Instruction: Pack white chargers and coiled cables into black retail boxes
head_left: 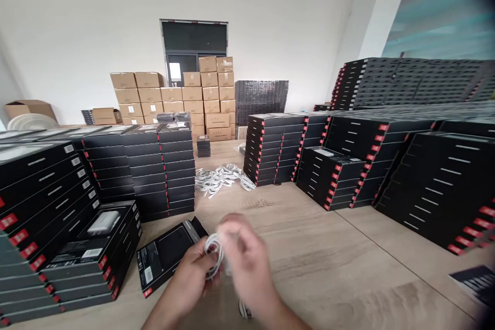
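A coiled white cable (212, 257) is held in my left hand (195, 270), the thumb pressed across its loops. My right hand (247, 260) is blurred, its fingers curled in at the right side of the coil and closed on the cable. A whitish bit shows below those fingers, too smeared to name. Behind my left hand lies a flat black box (166, 252) with a dark flap raised at its far end. Past it on the table is a loose pile of white cables (220, 178). Another small white coil (244, 310) lies partly hidden beneath my right forearm.
Stacked black boxes with red tabs (162, 175) rise on the left. A lower stack (93, 258) there carries a white device (103, 221). More black stacks (276, 149) line the right. Brown cartons (193, 95) stand by the back wall. A seam crosses the wooden table (309, 268).
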Motion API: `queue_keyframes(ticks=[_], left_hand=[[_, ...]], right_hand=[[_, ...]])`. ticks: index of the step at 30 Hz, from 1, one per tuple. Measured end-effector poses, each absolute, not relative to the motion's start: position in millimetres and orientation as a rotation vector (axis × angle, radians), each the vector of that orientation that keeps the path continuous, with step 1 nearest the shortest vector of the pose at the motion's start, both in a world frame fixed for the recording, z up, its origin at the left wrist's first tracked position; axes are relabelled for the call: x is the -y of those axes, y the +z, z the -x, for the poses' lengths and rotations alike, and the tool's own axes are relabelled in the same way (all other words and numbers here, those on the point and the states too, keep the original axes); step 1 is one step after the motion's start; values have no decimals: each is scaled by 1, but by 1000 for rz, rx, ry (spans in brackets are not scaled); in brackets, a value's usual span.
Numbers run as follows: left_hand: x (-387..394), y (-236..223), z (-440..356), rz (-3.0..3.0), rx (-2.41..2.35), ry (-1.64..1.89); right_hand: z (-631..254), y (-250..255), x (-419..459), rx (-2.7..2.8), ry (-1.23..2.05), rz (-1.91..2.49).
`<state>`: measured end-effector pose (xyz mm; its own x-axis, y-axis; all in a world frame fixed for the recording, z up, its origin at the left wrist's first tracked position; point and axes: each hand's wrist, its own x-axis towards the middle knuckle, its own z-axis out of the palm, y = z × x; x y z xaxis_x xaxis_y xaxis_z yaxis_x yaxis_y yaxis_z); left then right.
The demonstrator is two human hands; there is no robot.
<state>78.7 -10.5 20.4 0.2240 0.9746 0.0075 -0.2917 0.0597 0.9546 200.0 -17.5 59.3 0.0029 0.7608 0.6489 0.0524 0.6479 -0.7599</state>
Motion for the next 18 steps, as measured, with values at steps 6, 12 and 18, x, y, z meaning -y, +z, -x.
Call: queue_keyframes(ticks=[6, 12, 18], left_hand=[[18, 25, -90, -1007, -789, 973], [14, 24, -66, -1297, -1119, 942], [21, 13, -67, -1803, -1537, 580]], right_hand=[[-208, 33, -1, 1198, 1478, 893], [-220, 37, -17, 641, 1445, 670], [-240, 33, -30, 696, 1338, 750]])
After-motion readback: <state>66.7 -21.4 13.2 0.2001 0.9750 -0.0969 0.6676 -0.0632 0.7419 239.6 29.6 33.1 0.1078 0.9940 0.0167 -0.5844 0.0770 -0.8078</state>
